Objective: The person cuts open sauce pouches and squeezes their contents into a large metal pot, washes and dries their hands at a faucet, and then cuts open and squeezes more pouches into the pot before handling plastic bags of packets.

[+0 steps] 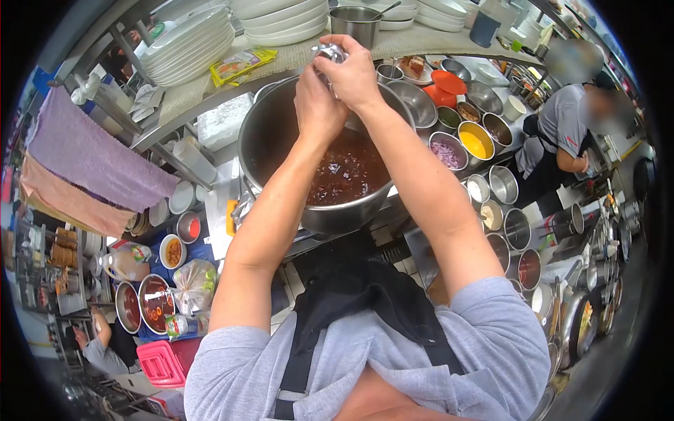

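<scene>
Both my arms reach out over a large metal stockpot [247,140]. Dark brown liquid [351,165] with a bubbly, glinting surface fills part of it. My left hand [317,105] and my right hand [352,76] are closed together around a crumpled silvery foil packet [330,53], high above the pot's far rim. The fingers hide most of the packet, and its contents cannot be made out.
Stacked white plates [189,49], a yellow packet [242,64] and a metal pot [354,27] stand on the shelf ahead. Right of the stockpot are bowls of chopped onion [447,151] and yellow liquid [476,140]. A co-worker [562,133] stands at far right.
</scene>
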{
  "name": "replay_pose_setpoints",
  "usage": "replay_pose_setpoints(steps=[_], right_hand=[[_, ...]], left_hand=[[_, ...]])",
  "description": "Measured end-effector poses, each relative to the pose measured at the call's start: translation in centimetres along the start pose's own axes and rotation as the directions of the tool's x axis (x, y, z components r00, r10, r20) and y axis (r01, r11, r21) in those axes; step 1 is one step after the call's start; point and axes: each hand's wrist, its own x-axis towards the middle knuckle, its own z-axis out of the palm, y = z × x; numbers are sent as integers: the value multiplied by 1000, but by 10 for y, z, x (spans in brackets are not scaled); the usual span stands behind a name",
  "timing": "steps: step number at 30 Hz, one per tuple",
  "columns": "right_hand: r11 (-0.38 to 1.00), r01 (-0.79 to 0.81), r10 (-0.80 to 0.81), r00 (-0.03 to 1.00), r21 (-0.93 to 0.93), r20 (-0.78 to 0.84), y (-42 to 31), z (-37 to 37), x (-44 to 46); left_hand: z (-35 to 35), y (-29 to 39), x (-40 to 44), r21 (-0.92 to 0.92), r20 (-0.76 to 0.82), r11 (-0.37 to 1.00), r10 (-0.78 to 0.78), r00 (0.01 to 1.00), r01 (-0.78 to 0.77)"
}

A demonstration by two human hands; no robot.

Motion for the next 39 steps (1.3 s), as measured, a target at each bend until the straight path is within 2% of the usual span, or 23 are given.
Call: replay_pose_setpoints(steps=[2,4,6,9,12,14,15,18,19,20,22,23,24,26,28,30,31,32,33,34,37,38,39], right_hand=[[971,-69,77,997,228,-30,8,5,5],[962,-94,104,994,255,-24,1,7,6],[999,-42,42,996,4,-72,2,12,8],[999,-32,31,997,-17,-73,14,16,16],[999,-44,46,998,26,-49,36,21,22],[971,-25,19,999,239,29,55,28,31],[971,-36,29,999,236,32,49,25,25],[851,-264,206,963,455,174,-5,8,16],[899,-129,102,991,419,85,2,18,17],[900,-137,109,990,414,90,2,23,12],[964,241,-263,922,-110,-284,-7,29,-4],[978,203,-178,938,54,-297,3,35,0],[980,191,-168,942,51,-292,6,35,3],[996,-61,51,987,-63,-149,3,28,11],[1000,9,-11,978,-12,-210,2,25,14],[970,13,19,992,245,-126,2,20,15],[970,14,18,991,241,-130,2,16,15],[896,7,-21,999,445,27,2,10,13],[781,-35,-94,980,624,173,-1,4,12],[783,-31,-97,980,622,171,-6,-2,10],[612,-383,-248,737,692,628,-13,-14,5],[610,-384,-248,738,693,627,-14,-12,6],[579,-330,-220,818,746,532,-17,-8,7]], left_hand=[[-5,5,1,115,-16,993,23,1000,-21],[-4,-2,1,121,23,993,-16,1000,13],[-3,-5,1,122,68,991,-56,996,47],[-4,-4,-2,26,77,999,37,996,-39],[-6,-21,-3,-141,281,963,-183,942,229],[-5,-38,-2,-166,304,942,-233,924,292],[-12,-26,0,-128,261,948,-251,932,291],[-12,-14,8,-8,158,968,-248,956,252],[-12,-7,12,20,104,952,-305,947,305],[-1,-22,11,17,107,950,-313,944,313],[25,-50,5,-43,12,990,-134,991,134],[32,-52,-1,-129,-41,988,-93,995,87],[30,-47,-5,-131,-34,986,-105,994,99],[24,-34,-6,-7,-13,995,-104,994,104],[17,-21,4,25,-28,999,-26,999,27],[9,-23,9,-31,36,999,43,998,-42],[6,-24,12,-34,120,998,-57,991,61],[-1,-27,15,-38,122,998,-52,991,57],[-9,-30,17,-159,269,984,-31,963,77],[-14,-32,18,-272,407,955,8,913,113],[-19,-28,13,-462,351,886,153,924,29],[-20,-27,12,-527,297,848,242,924,-53],[-22,-31,15,-445,430,892,138,892,77]])
